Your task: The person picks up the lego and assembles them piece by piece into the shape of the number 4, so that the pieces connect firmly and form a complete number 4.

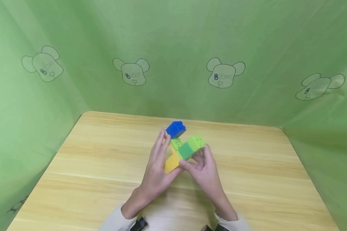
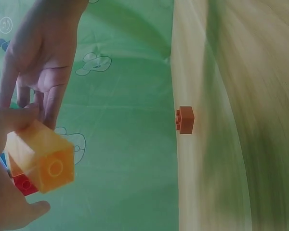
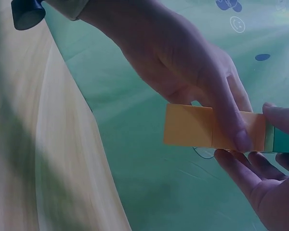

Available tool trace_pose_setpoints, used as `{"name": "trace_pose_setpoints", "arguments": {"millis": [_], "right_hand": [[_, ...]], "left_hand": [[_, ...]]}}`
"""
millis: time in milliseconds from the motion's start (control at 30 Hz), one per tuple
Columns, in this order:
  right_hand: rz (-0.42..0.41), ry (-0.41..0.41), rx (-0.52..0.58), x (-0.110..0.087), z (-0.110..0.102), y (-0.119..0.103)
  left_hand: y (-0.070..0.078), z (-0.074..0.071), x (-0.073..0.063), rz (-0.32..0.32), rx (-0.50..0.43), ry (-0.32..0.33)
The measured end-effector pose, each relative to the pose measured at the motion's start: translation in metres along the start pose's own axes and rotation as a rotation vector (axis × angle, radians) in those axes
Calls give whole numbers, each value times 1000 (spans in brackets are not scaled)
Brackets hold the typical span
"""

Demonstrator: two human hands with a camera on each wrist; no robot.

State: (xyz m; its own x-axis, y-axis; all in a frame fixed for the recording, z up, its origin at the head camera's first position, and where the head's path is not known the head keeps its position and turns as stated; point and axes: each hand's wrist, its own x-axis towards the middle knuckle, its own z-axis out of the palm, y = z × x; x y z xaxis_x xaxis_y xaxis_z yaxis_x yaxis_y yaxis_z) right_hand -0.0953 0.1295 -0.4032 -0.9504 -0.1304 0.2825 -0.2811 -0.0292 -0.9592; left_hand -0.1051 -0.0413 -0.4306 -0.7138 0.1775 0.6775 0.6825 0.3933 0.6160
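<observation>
A joined stack of toy building blocks is held between both hands above the table. In the head view it has a blue block (image 1: 175,129) at the far end, a light green block (image 1: 196,143), a darker green block (image 1: 186,150) and a yellow block (image 1: 172,163). My left hand (image 1: 154,175) grips the yellow part, thumb on the near side and fingers along the left. My right hand (image 1: 206,173) pinches the green blocks from the right. A red block (image 2: 25,185) shows under the yellow one in the left wrist view.
An orange block (image 2: 187,120) stands apart near an edge of the wooden table (image 1: 84,179). Green printed cloth (image 1: 176,35) rises behind and at both sides of the table. A black cylinder (image 3: 28,13) sits by the left sleeve.
</observation>
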Motion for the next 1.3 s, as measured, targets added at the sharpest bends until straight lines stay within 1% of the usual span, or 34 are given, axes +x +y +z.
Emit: {"name": "trace_pose_setpoints", "arguments": {"millis": [200, 367, 500, 600, 733, 800, 867, 967, 1033, 1100, 1200, 1300], "right_hand": [[-8, -26, 9, -2, 1, 2], [-36, -60, 6, -3, 0, 6], [-91, -103, -3, -4, 0, 10], [-116, -121, -16, -4, 0, 11], [-92, -133, -36, -5, 0, 11], [-79, -150, -41, -4, -2, 11], [-79, -169, -51, -3, -3, 11], [-83, -185, -62, -2, -7, 12], [-88, -181, -69, -1, -9, 13], [-95, -172, -80, 0, -12, 14], [-114, -148, -95, 2, -17, 16], [-139, -99, -125, 5, -23, 20]], "left_hand": [[-2, 2, 1, 28, 10, 7], [-3, 3, 2, 54, -12, -29], [-4, 4, 1, 49, -51, -62], [-5, 4, 0, 30, -66, -57], [-9, 4, 2, -25, -101, 21], [-11, 3, 3, -63, -123, 64], [-12, 0, 3, -105, -154, 88], [-14, -3, 2, -160, -238, 94], [-14, -6, 1, -199, -296, 94], [-14, -7, 1, -243, -335, 95], [-13, -10, 1, -328, -395, 85], [-12, -13, 2, -411, -474, 78]]}}
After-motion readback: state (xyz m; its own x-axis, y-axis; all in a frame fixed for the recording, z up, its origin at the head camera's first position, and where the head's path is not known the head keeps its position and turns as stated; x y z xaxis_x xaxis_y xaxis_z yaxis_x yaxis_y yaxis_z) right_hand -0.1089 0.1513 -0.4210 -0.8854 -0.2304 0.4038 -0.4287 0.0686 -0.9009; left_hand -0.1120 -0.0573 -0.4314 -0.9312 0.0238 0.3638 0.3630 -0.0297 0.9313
